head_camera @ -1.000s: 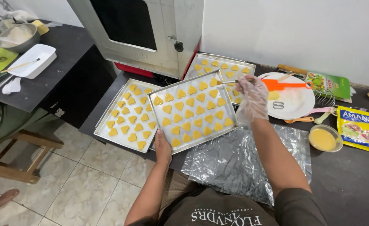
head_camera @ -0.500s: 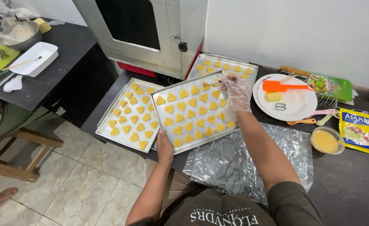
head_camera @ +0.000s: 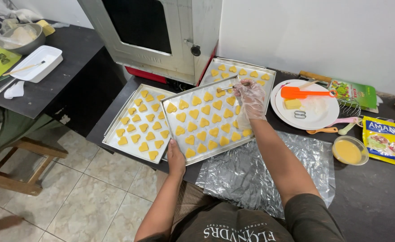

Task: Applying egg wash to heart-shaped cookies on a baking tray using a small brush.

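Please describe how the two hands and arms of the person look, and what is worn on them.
The right hand wears a thin, clear, crinkled plastic glove that ends near the wrist. The left hand is bare, with no glove. Both forearms are uncovered; a dark short sleeve shows on the right upper arm. No watch or rings are visible.

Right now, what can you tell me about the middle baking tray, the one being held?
The middle baking tray is a shallow rectangular pan of shiny silver metal, filled with rows of yellow heart-shaped cookies. It sits askew, overlapping the left tray and the far tray. The bare left hand grips its near edge; the gloved right hand is over its far right part.
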